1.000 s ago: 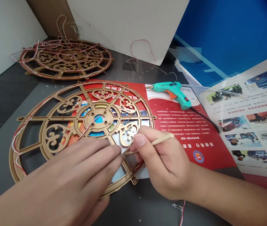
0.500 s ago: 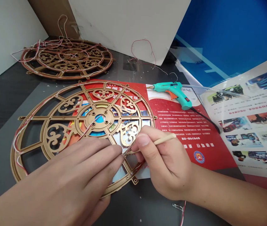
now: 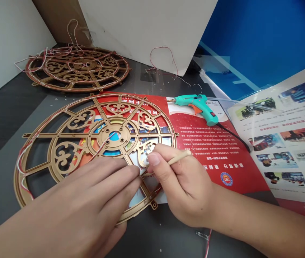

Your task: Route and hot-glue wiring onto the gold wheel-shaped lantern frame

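A round gold openwork frame [image 3: 61, 135] lies on a red leaflet, with red and white wires [image 3: 23, 157] running along its rim. My left hand [image 3: 95, 193] rests over its lower part, fingers pressed together around the frame's edge and a spoke. Pinched in my right hand [image 3: 179, 186] is a thin pale wooden stick [image 3: 181, 157]; its tip, near my left fingertips at a lower spoke, is hidden by the fingers. A wire crosses from the frame's hub toward my left hand.
A second gold frame [image 3: 74, 87] with tangled wires lies at the back left. A teal glue gun [image 3: 199, 107] sits on the red leaflet [image 3: 195, 143]. Printed sheets [image 3: 298, 150] are at the right, a white panel [image 3: 147, 28] stands behind, and a loose wire [image 3: 208, 243] lies in front.
My right hand has shifted slightly left with the stick, whose rear end now sits further left. My left hand stays nearly in place on the frame.
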A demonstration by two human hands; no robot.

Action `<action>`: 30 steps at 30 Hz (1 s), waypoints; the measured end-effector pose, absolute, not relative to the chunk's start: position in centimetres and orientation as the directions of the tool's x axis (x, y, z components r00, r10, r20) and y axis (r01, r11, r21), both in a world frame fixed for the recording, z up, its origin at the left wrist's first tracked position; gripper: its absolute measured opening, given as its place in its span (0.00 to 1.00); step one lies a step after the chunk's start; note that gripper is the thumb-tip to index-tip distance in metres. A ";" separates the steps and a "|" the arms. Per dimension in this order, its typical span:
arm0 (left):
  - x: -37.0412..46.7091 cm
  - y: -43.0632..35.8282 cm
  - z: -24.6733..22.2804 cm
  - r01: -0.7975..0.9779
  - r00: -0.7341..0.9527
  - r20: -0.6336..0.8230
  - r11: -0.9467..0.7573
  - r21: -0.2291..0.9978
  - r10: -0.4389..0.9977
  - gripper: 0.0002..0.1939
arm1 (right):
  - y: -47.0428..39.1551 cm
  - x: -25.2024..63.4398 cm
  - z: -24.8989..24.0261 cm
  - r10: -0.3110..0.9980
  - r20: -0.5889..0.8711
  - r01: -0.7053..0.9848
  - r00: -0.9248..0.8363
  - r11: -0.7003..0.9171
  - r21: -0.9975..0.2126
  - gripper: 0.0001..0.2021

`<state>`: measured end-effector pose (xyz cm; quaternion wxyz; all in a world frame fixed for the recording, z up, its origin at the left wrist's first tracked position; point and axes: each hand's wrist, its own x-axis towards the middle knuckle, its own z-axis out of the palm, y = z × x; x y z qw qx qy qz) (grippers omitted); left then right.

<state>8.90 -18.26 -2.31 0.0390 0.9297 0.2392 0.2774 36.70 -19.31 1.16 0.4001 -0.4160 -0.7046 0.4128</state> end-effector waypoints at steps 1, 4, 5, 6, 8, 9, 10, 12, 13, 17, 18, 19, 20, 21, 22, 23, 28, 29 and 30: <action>8.8 -18.3 -2.4 0.427 0.726 0.501 -0.880 0.207 0.470 0.16 | -19.3 36.7 1.2 0.915 0.223 0.262 -0.337 0.318 -0.911 0.21; 8.6 -18.3 -2.6 0.422 0.733 0.496 -0.883 0.206 0.466 0.15 | -19.3 36.9 1.0 0.907 0.256 0.266 -0.335 0.352 -0.898 0.20; 8.5 -18.4 -2.5 0.423 0.735 0.492 -0.882 0.208 0.468 0.17 | -19.4 37.0 1.0 0.904 0.275 0.256 -0.327 0.365 -0.895 0.20; 8.5 -18.4 -2.4 0.421 0.738 0.486 -0.882 0.210 0.468 0.18 | -19.5 37.0 0.8 0.902 0.296 0.241 -0.313 0.377 -0.895 0.21; 8.5 -18.4 -2.1 0.411 0.753 0.468 -0.886 0.216 0.463 0.20 | -19.7 37.0 0.5 0.904 0.327 0.206 -0.277 0.388 -0.898 0.22; 8.4 -18.4 -1.9 0.403 0.763 0.457 -0.889 0.216 0.457 0.19 | -19.9 36.9 0.4 0.908 0.337 0.187 -0.250 0.387 -0.903 0.22; 8.4 -18.4 -1.7 0.399 0.772 0.446 -0.891 0.217 0.454 0.18 | -20.0 36.8 0.2 0.914 0.342 0.168 -0.220 0.381 -0.909 0.23; 8.4 -18.4 -1.5 0.398 0.777 0.435 -0.891 0.219 0.455 0.18 | -20.2 36.7 0.0 0.927 0.340 0.136 -0.160 0.362 -0.922 0.25; 8.4 -18.4 -1.4 0.403 0.776 0.433 -0.889 0.220 0.459 0.18 | -20.2 36.6 -0.1 0.932 0.335 0.125 -0.139 0.352 -0.927 0.26; 8.0 -18.4 -1.9 0.422 0.777 0.425 -0.885 0.196 0.465 0.20 | -20.0 36.7 0.2 0.935 0.306 0.172 -0.181 0.336 -0.926 0.25; 7.8 -18.4 -2.2 0.427 0.774 0.427 -0.884 0.193 0.467 0.21 | -19.9 36.8 0.3 0.932 0.300 0.193 -0.205 0.339 -0.921 0.24; 7.6 -18.3 -2.5 0.429 0.768 0.434 -0.881 0.198 0.471 0.21 | -19.8 36.8 0.5 0.929 0.297 0.208 -0.222 0.343 -0.916 0.24; 7.3 -18.3 -2.8 0.429 0.761 0.440 -0.878 0.212 0.478 0.22 | -19.8 36.8 0.6 0.926 0.294 0.218 -0.236 0.345 -0.913 0.23; 7.1 -18.3 -3.0 0.424 0.754 0.448 -0.877 0.228 0.481 0.23 | -19.7 36.8 0.8 0.924 0.292 0.222 -0.248 0.348 -0.911 0.22; 6.9 -18.2 -3.3 0.415 0.751 0.454 -0.877 0.241 0.480 0.23 | -19.6 36.8 0.9 0.922 0.290 0.222 -0.256 0.348 -0.911 0.22; 6.8 -18.2 -3.4 0.411 0.751 0.453 -0.877 0.250 0.481 0.23 | -19.6 36.7 1.0 0.922 0.286 0.221 -0.259 0.345 -0.912 0.22; 7.7 -18.1 -2.8 0.410 0.757 0.452 -0.882 0.233 0.471 0.21 | -19.7 36.5 1.4 0.924 0.260 0.212 -0.280 0.324 -0.922 0.23; 8.0 -18.1 -2.5 0.406 0.762 0.450 -0.885 0.227 0.465 0.21 | -19.6 36.6 1.4 0.925 0.252 0.215 -0.285 0.318 -0.923 0.23; 8.3 -18.1 -2.2 0.400 0.771 0.444 -0.890 0.221 0.457 0.20 | -19.6 36.6 1.4 0.927 0.242 0.223 -0.287 0.310 -0.924 0.23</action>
